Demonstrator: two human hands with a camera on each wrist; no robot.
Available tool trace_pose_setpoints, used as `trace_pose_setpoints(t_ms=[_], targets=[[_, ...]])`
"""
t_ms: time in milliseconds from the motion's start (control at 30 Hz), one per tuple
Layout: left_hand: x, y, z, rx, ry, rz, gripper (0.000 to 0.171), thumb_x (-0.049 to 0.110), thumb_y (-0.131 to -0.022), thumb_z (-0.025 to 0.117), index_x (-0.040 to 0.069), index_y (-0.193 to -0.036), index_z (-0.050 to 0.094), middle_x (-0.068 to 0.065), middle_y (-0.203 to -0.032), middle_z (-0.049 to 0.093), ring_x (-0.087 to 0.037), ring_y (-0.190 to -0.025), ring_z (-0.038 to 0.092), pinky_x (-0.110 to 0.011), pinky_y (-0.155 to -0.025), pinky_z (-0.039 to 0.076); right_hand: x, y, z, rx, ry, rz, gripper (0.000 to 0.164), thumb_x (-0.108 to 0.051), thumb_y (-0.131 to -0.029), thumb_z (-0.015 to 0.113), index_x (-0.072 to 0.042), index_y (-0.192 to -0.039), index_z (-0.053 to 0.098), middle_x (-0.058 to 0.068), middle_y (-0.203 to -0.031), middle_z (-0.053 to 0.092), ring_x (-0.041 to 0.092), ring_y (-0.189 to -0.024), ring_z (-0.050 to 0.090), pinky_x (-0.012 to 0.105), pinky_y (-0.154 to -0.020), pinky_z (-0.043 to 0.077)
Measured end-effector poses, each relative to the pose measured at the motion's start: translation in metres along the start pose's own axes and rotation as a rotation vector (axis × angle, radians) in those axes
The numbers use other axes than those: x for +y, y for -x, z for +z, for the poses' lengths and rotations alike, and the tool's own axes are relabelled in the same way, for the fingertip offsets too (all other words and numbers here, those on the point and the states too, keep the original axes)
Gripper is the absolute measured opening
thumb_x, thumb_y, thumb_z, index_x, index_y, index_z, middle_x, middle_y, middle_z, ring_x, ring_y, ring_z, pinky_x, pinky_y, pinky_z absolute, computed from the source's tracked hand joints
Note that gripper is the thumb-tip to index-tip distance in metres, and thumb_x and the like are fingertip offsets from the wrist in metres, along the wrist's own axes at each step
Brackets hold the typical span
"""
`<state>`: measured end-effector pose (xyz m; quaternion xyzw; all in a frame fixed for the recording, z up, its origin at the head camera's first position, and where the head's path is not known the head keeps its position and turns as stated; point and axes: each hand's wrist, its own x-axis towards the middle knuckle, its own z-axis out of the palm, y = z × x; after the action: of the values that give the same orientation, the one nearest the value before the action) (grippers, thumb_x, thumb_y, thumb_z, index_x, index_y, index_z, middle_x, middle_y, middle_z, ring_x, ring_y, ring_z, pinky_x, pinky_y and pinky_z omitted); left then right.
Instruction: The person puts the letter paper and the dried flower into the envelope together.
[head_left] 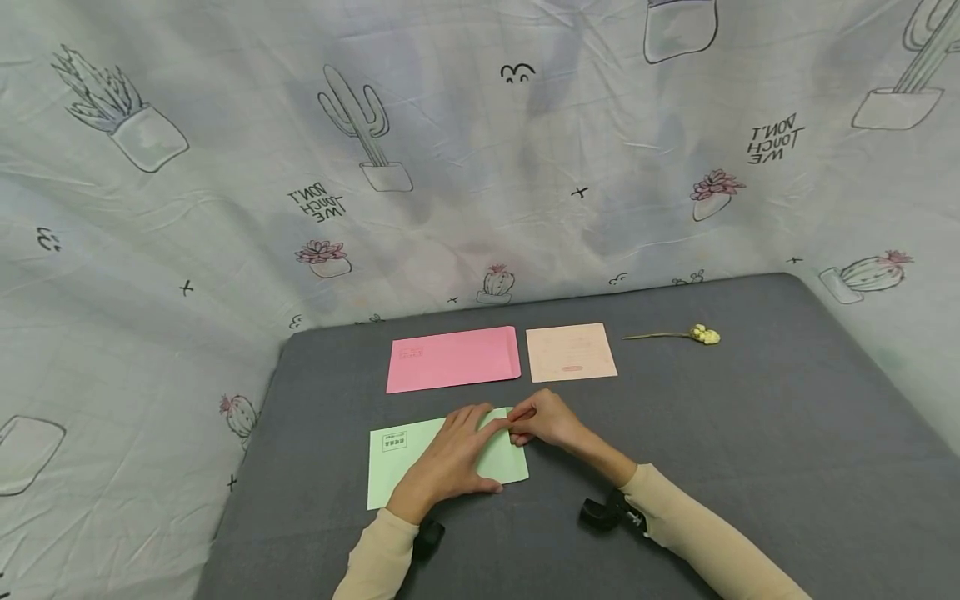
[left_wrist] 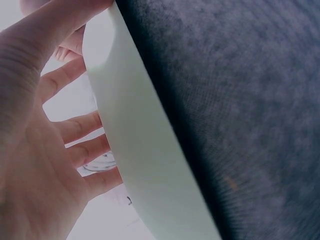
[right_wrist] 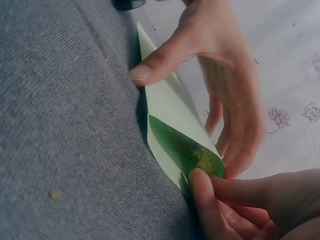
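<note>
A pale green envelope lies on the grey table, its open end toward the right. My left hand spans the envelope, thumb at the near edge and fingers at the far edge, holding it so that its mouth gapes. At that mouth my right hand pinches a small dried yellow flower between thumb and forefinger. The flower's head shows within the opening in the right wrist view, against the darker green inside. In the left wrist view the green paper bows up beside the left fingers.
Behind the green envelope lie a pink envelope and a peach one. Another dried yellow flower with a long stem lies to their right. A printed cloth hangs along the table's back and side.
</note>
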<state>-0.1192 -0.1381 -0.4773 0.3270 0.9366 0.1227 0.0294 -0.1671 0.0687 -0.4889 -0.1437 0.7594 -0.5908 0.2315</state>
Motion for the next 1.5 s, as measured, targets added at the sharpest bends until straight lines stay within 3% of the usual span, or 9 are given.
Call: trace_pose_setpoints(t_ms=[200, 400, 833, 1167, 1400, 1500], targets=[[0.0, 0.0, 0.0, 0.001, -0.002, 0.002, 0.087, 0.052, -0.067, 0.086, 0.025, -0.14, 0.048, -0.013, -0.144, 0.044, -0.028, -0.133, 0.04, -0.047, -0.112, 0.031, 0.0, 0.001, -0.002, -0.033, -0.09, 0.028, 0.018, 0.008, -0.09, 0.062, 0.018, -0.103, 0.067, 0.025, -0.082, 0.071, 0.026, -0.07, 0.072, 0.035, -0.066, 0.06], [0.001, -0.001, 0.0, -0.002, 0.005, -0.002, 0.087, 0.051, -0.067, 0.086, 0.025, -0.14, 0.048, -0.013, -0.144, 0.044, -0.029, -0.133, 0.04, -0.047, -0.112, 0.03, -0.001, 0.002, -0.006, -0.035, -0.102, 0.063, 0.02, 0.006, -0.09, 0.063, 0.017, -0.106, 0.067, 0.023, -0.085, 0.072, 0.021, -0.07, 0.072, 0.032, -0.067, 0.059], [-0.002, -0.001, -0.001, -0.017, 0.016, -0.009, 0.085, 0.052, -0.068, 0.086, 0.025, -0.14, 0.049, -0.014, -0.144, 0.044, -0.029, -0.134, 0.04, -0.048, -0.112, 0.03, -0.004, 0.005, -0.017, -0.097, -0.118, 0.049, 0.028, 0.004, -0.098, 0.051, 0.02, -0.12, 0.056, 0.026, -0.094, 0.07, 0.024, -0.079, 0.072, 0.035, -0.07, 0.059], [-0.002, -0.004, -0.001, -0.062, 0.058, -0.009, 0.084, 0.049, -0.067, 0.087, 0.025, -0.139, 0.051, -0.013, -0.144, 0.043, -0.031, -0.134, 0.039, -0.048, -0.111, 0.032, -0.002, 0.003, -0.03, -0.059, -0.066, -0.017, 0.025, 0.0, -0.099, 0.051, 0.018, -0.115, 0.06, 0.017, -0.091, 0.071, 0.016, -0.077, 0.07, 0.03, -0.07, 0.059], [0.001, -0.007, -0.004, -0.102, 0.067, -0.002, 0.082, 0.047, -0.067, 0.088, 0.025, -0.138, 0.052, -0.012, -0.144, 0.043, -0.03, -0.135, 0.039, -0.049, -0.112, 0.032, -0.01, -0.003, -0.039, -0.021, -0.038, -0.046, 0.029, -0.002, -0.1, 0.051, 0.019, -0.118, 0.058, 0.027, -0.098, 0.069, 0.032, -0.085, 0.071, 0.038, -0.076, 0.059], [0.002, -0.008, -0.007, -0.12, 0.073, -0.004, 0.085, 0.047, -0.067, 0.088, 0.025, -0.139, 0.05, -0.012, -0.145, 0.042, -0.03, -0.135, 0.038, -0.049, -0.112, 0.031, -0.011, -0.008, -0.044, 0.013, -0.034, -0.038, 0.029, -0.003, -0.1, 0.052, 0.018, -0.12, 0.058, 0.027, -0.1, 0.068, 0.032, -0.086, 0.07, 0.037, -0.077, 0.058]])
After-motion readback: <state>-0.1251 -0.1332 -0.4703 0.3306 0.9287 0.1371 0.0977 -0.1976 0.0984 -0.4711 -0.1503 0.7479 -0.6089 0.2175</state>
